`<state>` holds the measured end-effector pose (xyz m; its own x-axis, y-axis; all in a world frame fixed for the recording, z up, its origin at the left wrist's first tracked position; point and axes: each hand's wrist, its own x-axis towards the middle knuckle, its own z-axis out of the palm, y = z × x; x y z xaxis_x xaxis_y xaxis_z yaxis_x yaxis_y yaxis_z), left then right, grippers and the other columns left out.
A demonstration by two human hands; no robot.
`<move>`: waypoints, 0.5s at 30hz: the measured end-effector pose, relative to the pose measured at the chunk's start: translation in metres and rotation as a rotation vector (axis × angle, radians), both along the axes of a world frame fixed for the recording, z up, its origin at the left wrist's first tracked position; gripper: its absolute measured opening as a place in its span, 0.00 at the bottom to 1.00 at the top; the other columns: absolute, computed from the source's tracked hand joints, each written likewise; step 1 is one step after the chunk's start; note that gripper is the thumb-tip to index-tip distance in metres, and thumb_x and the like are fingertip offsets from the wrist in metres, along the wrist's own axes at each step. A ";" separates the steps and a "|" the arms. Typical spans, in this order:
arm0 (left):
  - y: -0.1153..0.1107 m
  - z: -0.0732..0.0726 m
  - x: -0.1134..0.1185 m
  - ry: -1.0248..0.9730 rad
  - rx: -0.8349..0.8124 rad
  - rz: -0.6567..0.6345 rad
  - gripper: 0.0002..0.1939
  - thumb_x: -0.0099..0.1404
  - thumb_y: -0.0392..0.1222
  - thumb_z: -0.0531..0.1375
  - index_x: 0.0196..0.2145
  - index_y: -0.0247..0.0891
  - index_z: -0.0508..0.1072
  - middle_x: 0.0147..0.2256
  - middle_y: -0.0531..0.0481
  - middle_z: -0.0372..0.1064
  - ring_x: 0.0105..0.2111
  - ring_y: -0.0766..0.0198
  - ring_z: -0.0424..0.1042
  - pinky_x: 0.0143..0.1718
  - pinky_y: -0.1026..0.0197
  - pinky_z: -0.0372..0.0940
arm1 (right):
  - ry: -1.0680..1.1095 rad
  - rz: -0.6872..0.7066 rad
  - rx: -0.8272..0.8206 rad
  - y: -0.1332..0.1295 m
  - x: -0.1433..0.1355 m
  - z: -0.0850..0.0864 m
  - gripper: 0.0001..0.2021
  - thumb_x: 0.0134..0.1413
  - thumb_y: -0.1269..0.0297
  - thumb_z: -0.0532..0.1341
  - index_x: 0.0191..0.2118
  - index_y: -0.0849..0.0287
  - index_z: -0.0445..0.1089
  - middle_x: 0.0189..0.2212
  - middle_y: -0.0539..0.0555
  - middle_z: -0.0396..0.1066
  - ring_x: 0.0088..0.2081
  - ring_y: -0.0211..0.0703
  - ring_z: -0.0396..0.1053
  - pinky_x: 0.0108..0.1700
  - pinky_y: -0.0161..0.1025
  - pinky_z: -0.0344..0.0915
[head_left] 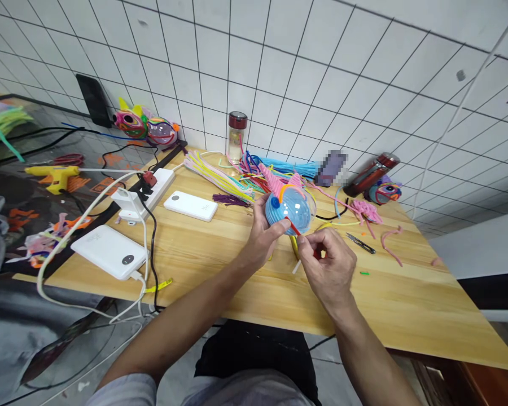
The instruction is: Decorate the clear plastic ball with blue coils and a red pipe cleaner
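Observation:
A clear ball wrapped partly in light blue pipe cleaners, with pink pointed ears, an orange arc and a dark blue round spot, is held above the table. My left hand grips its left side, the thumb lying on the front near a red pipe cleaner. That red strip runs down from the ball to my right hand, whose thumb and forefinger pinch its end. More red and a thin white piece show by the right fingers. Yellow strands hang beneath the ball.
Behind the ball lie bundled pipe cleaners and a glass bottle. White power banks and a power strip with cables are left, past them a yellow glue gun. Small snips and a dark red flask are right.

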<state>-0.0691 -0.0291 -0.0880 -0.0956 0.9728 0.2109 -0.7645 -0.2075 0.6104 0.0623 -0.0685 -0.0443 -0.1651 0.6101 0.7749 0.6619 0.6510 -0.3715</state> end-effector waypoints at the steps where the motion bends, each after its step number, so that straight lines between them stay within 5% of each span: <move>1: 0.000 0.000 0.000 0.004 -0.001 -0.002 0.38 0.52 0.48 0.76 0.56 0.48 0.63 0.51 0.50 0.69 0.50 0.57 0.72 0.60 0.49 0.67 | 0.000 0.002 0.005 0.000 0.000 0.000 0.13 0.62 0.73 0.65 0.28 0.54 0.65 0.22 0.44 0.64 0.24 0.35 0.62 0.28 0.36 0.59; 15: 0.001 -0.001 0.001 -0.005 0.004 -0.002 0.35 0.53 0.44 0.74 0.55 0.48 0.64 0.48 0.51 0.71 0.46 0.60 0.73 0.56 0.51 0.68 | -0.014 0.016 0.011 -0.002 -0.001 -0.001 0.13 0.62 0.74 0.65 0.29 0.54 0.65 0.23 0.45 0.64 0.24 0.36 0.62 0.28 0.37 0.59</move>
